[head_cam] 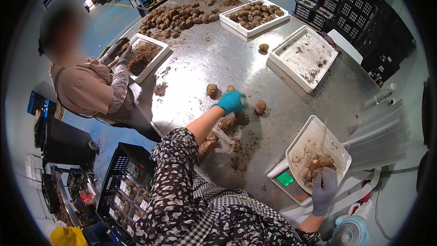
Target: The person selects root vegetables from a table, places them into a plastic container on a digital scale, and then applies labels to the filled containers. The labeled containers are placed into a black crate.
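My left hand [232,102], in a teal glove, is blurred over several brown taro-like corms on the steel table [273,85]. One corm [260,107] sits to its right, another [211,91] to its left, and a longer one [227,122] just below. Whether its fingers grip anything is unclear. My right hand [323,186], gloved in grey, rests over the near end of the white pan [297,137] on a digital scale [279,174]. Corms [322,161] lie against its fingertips in what seems a clear plastic box; its grip is hidden.
Stacked clear plastic lids or boxes [379,136] stand right of the scale. A white foam tray [309,49] holds debris; another [252,27] holds corms. A co-worker [85,89] works at the left. A black crate [119,184] of packed boxes and a small fan [348,230] flank me.
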### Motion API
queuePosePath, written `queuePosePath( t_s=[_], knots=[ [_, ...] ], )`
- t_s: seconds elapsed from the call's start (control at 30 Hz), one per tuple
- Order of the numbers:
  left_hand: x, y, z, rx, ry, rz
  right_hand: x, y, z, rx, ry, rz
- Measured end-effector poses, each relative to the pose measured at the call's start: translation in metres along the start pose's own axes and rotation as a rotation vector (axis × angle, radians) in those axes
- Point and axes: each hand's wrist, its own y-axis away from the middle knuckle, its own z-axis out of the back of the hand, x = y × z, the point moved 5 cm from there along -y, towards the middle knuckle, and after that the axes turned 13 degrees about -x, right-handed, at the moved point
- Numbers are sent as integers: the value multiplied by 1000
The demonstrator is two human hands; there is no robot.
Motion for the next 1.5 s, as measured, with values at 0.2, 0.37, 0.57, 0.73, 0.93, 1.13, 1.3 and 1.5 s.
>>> queuePosePath(
  t_s=[0.2,0.37,0.57,0.73,0.93,1.13,1.3,1.5],
  knots=[
    [100,-12,45,-115,-143,529,6,-7,-5,10,-35,23],
    [108,8,28,117,62,327,10,-11,-12,12,-52,31],
    [32,43,48,234,-224,-105,14,-8,-16,25,-60,51],
    [8,44,34,416,-40,-84,18,-10,-12,10,-77,60],
    [-53,-36,9,-80,-20,-178,18,-13,-13,-5,-101,44],
    [-154,-62,-100,-15,-45,-447,12,-15,-10,12,-49,41],
    [-162,-59,-141,266,129,-345,1,-8,3,-5,-20,-2],
    [-153,12,-105,330,936,50,5,3,-10,-22,-112,-15]
  ],
)
